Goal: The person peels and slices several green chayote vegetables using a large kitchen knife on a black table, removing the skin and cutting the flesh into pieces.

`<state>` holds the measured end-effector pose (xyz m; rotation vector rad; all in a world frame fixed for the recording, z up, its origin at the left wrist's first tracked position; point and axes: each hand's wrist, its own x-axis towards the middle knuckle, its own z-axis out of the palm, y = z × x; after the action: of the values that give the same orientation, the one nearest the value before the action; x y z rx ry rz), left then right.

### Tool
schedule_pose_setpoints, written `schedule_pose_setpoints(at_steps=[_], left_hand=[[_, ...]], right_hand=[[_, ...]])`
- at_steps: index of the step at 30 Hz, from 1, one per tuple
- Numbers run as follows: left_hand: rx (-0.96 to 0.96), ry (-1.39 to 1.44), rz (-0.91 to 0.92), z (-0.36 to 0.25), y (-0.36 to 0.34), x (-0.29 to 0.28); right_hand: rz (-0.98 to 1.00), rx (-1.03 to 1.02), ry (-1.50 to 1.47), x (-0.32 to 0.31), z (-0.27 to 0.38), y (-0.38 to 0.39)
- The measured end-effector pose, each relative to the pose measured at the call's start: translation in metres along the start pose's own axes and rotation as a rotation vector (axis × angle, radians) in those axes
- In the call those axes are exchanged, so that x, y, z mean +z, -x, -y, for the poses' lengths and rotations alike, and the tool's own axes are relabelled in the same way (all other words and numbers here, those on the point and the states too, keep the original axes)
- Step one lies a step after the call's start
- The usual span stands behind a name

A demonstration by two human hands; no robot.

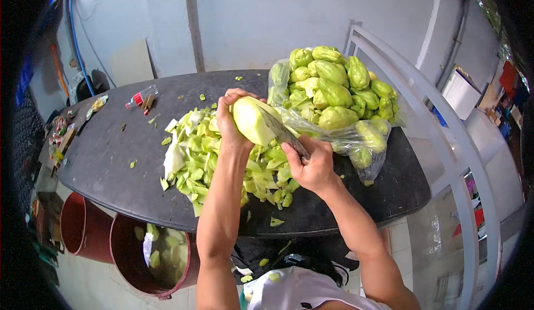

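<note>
Your left hand [231, 127] cups the gourd [248, 119]; your right hand [314, 164] grips the knife [285, 134]. If the gourd's slick, knife could skid into your left hand.

Black table [111, 154], green peelings [206, 179], bagged chayotes [335, 94], bottle [147, 94]

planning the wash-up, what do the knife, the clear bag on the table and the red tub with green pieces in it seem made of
Long, grey knife: probably dull metal, by its thin, streaked blade.
Clear, crumpled bag: glossy plastic film, shown by transparent folds and bright highlights.
Round, dark red tub: likely smooth plastic, by its even colour; painted metal is possible.
</note>
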<state>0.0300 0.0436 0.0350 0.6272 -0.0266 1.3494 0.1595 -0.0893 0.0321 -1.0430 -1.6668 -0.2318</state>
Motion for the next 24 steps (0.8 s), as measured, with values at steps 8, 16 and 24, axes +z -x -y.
schedule_pose_setpoints(at_steps=[8,16,24], left_hand=[[0.01,-0.066,-0.078,0.005,0.003,0.0],[0.073,-0.206,-0.113,0.004,-0.002,-0.007],[0.022,-0.182,-0.127,0.005,0.006,0.009]], right_hand=[[0.029,0.052,-0.022,-0.001,-0.005,0.001],[0.077,0.092,-0.093,0.0,-0.017,0.002],[0.118,0.263,-0.232,0.001,-0.016,0.005]])
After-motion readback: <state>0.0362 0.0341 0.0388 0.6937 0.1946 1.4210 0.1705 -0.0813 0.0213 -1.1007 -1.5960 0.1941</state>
